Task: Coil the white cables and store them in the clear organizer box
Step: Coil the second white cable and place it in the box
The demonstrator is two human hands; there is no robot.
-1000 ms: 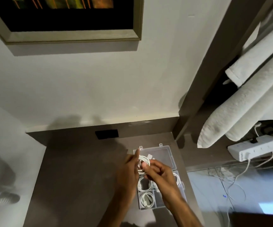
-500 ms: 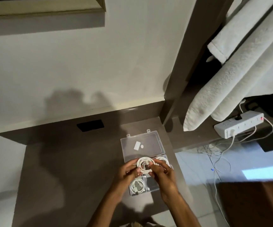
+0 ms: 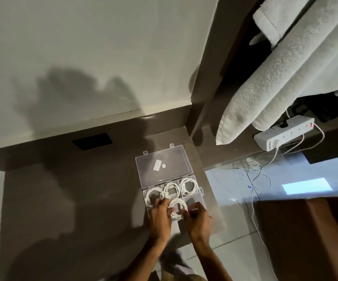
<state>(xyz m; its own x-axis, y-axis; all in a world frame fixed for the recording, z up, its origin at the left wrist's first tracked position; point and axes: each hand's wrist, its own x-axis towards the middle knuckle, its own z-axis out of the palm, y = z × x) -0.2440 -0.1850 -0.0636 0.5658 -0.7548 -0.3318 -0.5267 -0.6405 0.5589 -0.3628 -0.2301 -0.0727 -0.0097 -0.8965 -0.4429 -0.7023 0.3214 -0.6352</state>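
Head view gives us a clear plastic organizer box (image 3: pixel 201 196) lying open on the dark brown table (image 3: pixel 72 199), its flat transparent lid (image 3: pixel 164 165) folded back toward the wall. We see our left hand (image 3: pixel 160 217) and right hand (image 3: pixel 197 219) pinching opposite sides of a coiled white cable (image 3: pixel 178 207), fingers closed on it, in a near compartment. Three more white coils (image 3: pixel 188 185) lie in the compartments beyond. A white power strip (image 3: pixel 283 135) rests well apart to the right.
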